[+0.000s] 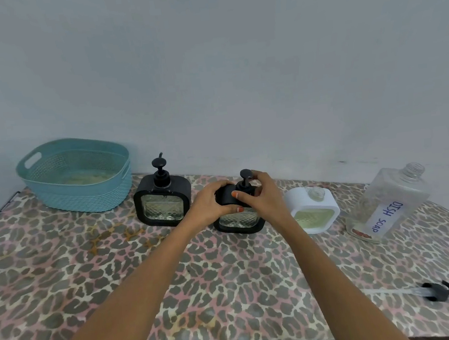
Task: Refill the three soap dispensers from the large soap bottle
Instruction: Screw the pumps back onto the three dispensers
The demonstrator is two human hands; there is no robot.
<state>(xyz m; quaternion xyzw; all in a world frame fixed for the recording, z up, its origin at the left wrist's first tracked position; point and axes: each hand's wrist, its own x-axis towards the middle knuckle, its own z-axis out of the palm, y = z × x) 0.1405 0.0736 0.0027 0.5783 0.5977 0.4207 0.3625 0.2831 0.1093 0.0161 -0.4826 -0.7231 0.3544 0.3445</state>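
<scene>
Three square dispensers stand in a row near the wall. The left black dispenser [162, 204] has its pump on. My left hand [207, 203] grips the top left shoulder of the middle black dispenser [239, 220], and my right hand [264, 196] wraps its pump collar below the pump head [246, 173]. The white dispenser [314, 210] to the right has an open neck and holds pale green soap. The large clear bottle [385, 205] labelled DISH SOAP stands uncapped at the far right, looking nearly empty.
A teal plastic basket [75, 175] sits at the back left against the wall. A loose black pump with a clear tube [435, 291] lies near the table's front right. The table [117, 264] carries a leopard-print cloth.
</scene>
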